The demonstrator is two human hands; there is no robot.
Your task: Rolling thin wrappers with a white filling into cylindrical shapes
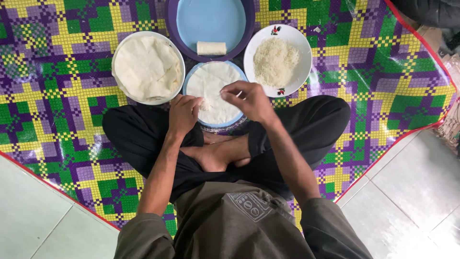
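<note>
I sit cross-legged on a patterned mat. A blue-rimmed plate (239, 117) in front of my legs carries one round white wrapper (214, 81) with a small heap of white filling on its near left part. My left hand (183, 114) rests on the wrapper's near left edge, fingers touching the filling. My right hand (250, 100) hovers over the wrapper's near right part, fingers pinched together, seemingly on a little filling. A white plate of shredded white filling (276, 61) stands just to the right.
A white plate with a stack of wrappers (147, 67) stands at the left. Behind is a purple tray (211, 21) with a blue inside holding one rolled white piece (211, 48). The purple, green and yellow mat (57, 96) lies on pale floor tiles (417, 192).
</note>
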